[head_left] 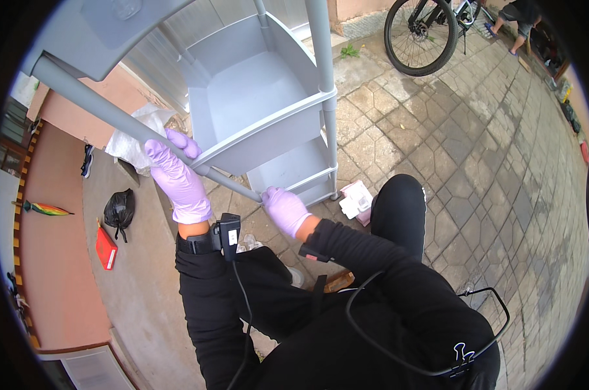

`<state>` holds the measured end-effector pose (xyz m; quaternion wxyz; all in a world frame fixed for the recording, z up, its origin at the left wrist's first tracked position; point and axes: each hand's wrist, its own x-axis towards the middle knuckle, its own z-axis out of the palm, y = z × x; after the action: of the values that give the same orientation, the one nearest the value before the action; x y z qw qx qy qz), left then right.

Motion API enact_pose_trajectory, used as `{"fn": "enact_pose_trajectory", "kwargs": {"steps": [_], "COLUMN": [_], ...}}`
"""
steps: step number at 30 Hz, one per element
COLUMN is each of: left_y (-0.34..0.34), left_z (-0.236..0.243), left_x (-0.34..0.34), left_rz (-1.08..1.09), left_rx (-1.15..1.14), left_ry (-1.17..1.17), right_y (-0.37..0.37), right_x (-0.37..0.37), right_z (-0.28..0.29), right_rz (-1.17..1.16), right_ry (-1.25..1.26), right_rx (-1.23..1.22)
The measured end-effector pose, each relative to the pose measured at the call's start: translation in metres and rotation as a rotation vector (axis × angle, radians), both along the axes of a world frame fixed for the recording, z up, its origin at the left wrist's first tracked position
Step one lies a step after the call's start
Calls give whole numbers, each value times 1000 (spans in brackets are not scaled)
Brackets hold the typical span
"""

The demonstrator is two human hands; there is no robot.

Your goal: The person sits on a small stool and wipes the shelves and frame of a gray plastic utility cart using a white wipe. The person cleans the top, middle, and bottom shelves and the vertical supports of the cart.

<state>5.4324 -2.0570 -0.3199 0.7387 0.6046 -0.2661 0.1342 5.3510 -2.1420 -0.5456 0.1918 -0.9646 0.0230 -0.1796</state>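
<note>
A grey plastic shelf cart [262, 133] with stacked trays stands in front of me, tilted in this view. My left hand [177, 175], in a lilac glove, wraps around a grey pole [99, 97] of the cart, beside the corner of the middle tray [249, 84]. Lower on the same pole, my right hand [285, 210], gloved alike, is closed at its bottom end by the lowest tray [294, 170]. Its fingertips are partly hidden. Above, the top tray [106, 39] runs out of view.
A pink and white box [357, 200] lies on the paving by my right knee. A bicycle [421, 32] stands at the far right, with a person [519, 23] beyond. To the left are a black bag [119, 211], a red box [106, 248], an umbrella [47, 208] and white plastic sheeting [128, 146].
</note>
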Motion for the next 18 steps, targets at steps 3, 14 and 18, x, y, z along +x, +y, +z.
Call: {"fn": "enact_pose_trajectory", "kwargs": {"steps": [3, 14, 18], "left_y": [0, -5, -4], "left_z": [0, -2, -5], "left_x": [1, 9, 16], "left_rz": [-24, -2, -6], "left_rx": [21, -88, -112], "left_ry": [18, -7, 8], "right_y": [-53, -167, -157], "right_x": [-27, -82, -73], "right_z": [8, 4, 3], "right_rz": [105, -489, -312], "right_ry": [-1, -89, -86], "right_rx": [-45, 314, 886]}}
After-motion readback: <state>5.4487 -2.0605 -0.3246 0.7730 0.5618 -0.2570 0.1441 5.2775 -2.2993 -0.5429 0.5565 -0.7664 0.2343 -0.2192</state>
